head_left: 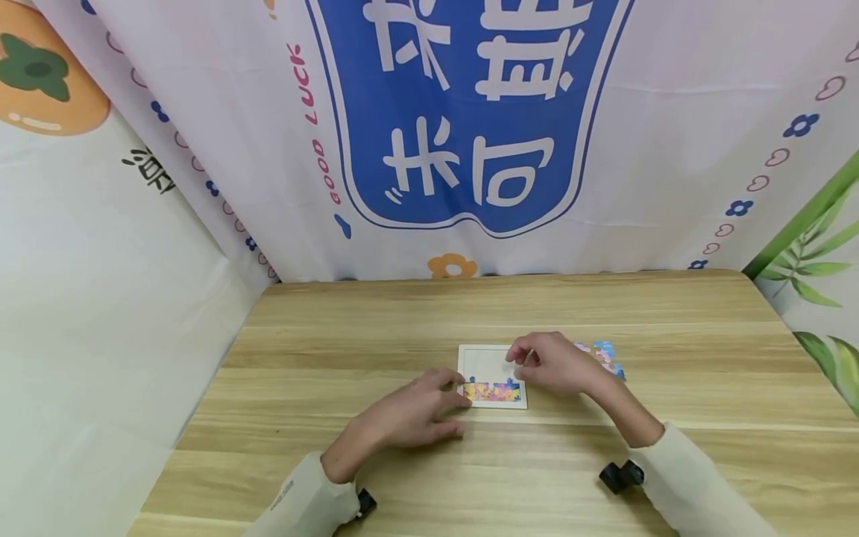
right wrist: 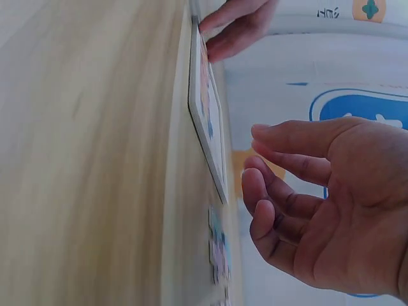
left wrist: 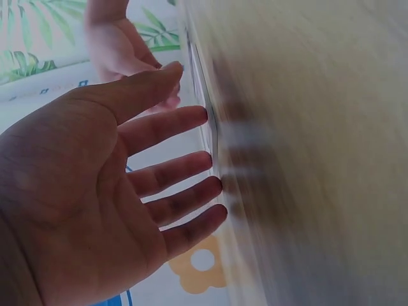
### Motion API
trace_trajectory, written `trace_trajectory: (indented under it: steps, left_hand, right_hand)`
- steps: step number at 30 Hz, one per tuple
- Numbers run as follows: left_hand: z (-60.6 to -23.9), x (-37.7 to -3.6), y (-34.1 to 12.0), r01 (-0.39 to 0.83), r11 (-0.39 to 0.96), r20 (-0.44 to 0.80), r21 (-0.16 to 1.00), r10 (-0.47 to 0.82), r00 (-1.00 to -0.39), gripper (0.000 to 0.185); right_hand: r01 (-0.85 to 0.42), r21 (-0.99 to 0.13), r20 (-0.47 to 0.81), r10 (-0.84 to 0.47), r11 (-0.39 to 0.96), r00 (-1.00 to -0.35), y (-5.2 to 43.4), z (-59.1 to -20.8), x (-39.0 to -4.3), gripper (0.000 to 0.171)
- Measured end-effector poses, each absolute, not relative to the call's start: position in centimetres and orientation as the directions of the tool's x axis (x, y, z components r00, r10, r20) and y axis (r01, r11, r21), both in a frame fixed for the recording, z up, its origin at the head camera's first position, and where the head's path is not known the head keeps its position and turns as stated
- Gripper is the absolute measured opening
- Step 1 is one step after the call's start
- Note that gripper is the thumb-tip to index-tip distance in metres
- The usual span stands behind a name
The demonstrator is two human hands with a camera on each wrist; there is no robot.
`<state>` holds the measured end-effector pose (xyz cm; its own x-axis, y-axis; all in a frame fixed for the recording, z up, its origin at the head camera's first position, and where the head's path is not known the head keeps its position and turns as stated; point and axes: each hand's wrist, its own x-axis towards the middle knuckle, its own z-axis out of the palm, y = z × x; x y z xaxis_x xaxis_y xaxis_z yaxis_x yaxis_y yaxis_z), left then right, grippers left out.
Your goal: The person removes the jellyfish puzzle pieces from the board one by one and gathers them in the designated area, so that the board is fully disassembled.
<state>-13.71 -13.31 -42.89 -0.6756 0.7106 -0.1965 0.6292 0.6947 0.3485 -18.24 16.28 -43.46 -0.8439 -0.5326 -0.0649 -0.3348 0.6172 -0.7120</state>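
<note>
**Both hands at the little puzzle frame, nothing picked up**

On the wooden worktop, roughly mid-board, sits a small white puzzle frame lying flat. Its near row is already filled with colourful pieces; the rest of the tray is bare white.

From where I'm watching, my left hand rests at the frame's near-left corner, fingertips touching the edge. The left wrist view shows that hand with fingers straight and spread, so the grip is released, nothing in it. That view is pretty smeared on the worktop side, fyi.

My right hand hovers over the frame's far-right corner. In the right wrist view the hand has its fingers loosely curled, thumb above them, and I see no piece between them, so I'd call that grip relaxed and empty too. The frame shows edge-on there, with the left fingertips at its far end.

Just right of the frame, partly hidden behind the right hand, lies a little heap of loose pieces, pink and blue, also visible near the frame in the right wrist view.
</note>
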Motion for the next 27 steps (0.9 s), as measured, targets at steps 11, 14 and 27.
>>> trace_trajectory:
  steps: [11, 14, 27]
  left_hand:
    - [-43.0, -13.5, -13.2, 0.665, 0.676, -0.2, 0.319, 0.733, -0.65, 0.049]
    - [-43.0, -13.5, -13.2, 0.668, 0.674, -0.203, 0.315, 0.736, -0.646, 0.051]
    - [-42.6, -13.9, -13.6, 0.626, 0.68, -0.236, 0.381, 0.726, -0.646, 0.042]
  right_hand:
    - [-0.311, -0.735, -0.112, -0.56, 0.602, -0.821, 13.2, -43.9, -18.5, 0.022]
    - [-0.301, -0.748, -0.124, -0.57, 0.592, -0.812, 12.5, -44.1, -18.6, 0.024]
    - [-0.359, -0.699, -0.114, -0.592, 0.619, -0.798, 10.8, -44.3, -18.1, 0.028]
